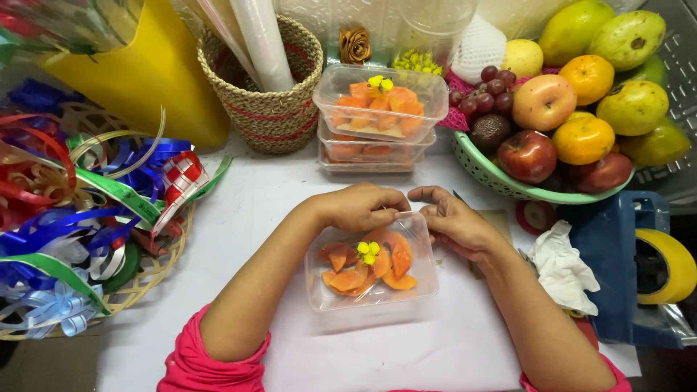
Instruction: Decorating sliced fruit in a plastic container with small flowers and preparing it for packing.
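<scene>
Pink sleeves (190, 361) frame a clear tray (372, 265) of papaya slices (367, 267) on the table (254, 210), its far rim pinched by left hand (361, 206) and right hand (456, 221); lidding judged due next.

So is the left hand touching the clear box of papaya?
Touching. The head view shows the left hand resting on the far rim of the clear box, fingers curled over its edge; the right hand meets the same rim.
</scene>
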